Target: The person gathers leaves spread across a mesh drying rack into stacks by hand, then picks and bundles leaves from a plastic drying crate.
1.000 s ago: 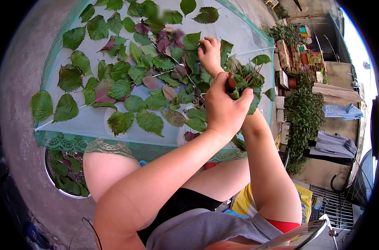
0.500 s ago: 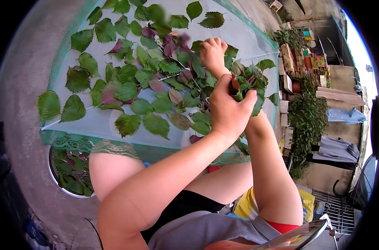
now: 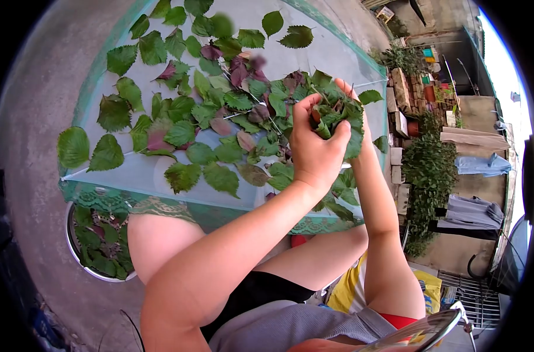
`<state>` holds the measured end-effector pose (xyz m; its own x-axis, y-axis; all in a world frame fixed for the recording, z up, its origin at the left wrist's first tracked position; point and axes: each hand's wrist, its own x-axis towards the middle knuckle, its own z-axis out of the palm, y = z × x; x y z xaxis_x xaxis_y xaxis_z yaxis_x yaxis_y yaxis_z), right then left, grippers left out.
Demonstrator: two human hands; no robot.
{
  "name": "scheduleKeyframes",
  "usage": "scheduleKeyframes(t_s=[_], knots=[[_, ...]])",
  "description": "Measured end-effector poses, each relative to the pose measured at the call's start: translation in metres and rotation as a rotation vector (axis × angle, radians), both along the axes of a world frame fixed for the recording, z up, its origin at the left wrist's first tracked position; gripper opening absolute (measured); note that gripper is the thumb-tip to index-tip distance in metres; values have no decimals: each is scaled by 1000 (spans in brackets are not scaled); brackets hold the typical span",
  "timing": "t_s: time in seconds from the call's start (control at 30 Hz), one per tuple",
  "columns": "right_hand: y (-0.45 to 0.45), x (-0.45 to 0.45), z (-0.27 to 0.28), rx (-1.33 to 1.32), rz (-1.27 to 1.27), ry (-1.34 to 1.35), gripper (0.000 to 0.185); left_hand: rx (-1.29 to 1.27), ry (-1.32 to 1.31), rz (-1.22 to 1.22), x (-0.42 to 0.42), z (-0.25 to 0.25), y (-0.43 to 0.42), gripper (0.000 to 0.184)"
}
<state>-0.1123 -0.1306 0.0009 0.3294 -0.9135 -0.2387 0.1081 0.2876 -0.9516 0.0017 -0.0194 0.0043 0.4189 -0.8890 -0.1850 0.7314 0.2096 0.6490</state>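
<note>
My left hand (image 3: 316,149) is closed round a bunch of perilla leaves (image 3: 337,117), green with some purple, thumb on the near side. My right hand (image 3: 350,94) is at the far side of the same bunch, against the leaves; a fingertip shows above them and its other fingers are mostly hidden. Both hands are above a white mesh cover with green lace trim (image 3: 132,202). Many loose perilla leaves (image 3: 182,132), green and purple, lie spread over the mesh.
A round metal-rimmed basin (image 3: 79,258) of leaves stands on the concrete floor (image 3: 38,146) at the left. Bushy plants (image 3: 428,176), bricks and hanging clothes (image 3: 475,211) are at the right. A yellow bag (image 3: 425,287) is by my right arm.
My right hand has drawn back from over the mesh to the bunch in my left hand. The left hand keeps its hold and has shifted slightly left.
</note>
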Motion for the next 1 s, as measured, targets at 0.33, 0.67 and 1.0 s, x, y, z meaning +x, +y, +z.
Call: scheduleKeyframes(t_s=[0.33,0.67,1.0], knots=[[21,-37,25,7,301,-271,58,25,139,-53,-17,-12,-7,56],[-19,-29,-19,203,150,-123,41,18,282,-159,-9,-2,1,29],[-68,56,-145,-836,305,1082,42,-23,281,-94,-7,4,0,28]])
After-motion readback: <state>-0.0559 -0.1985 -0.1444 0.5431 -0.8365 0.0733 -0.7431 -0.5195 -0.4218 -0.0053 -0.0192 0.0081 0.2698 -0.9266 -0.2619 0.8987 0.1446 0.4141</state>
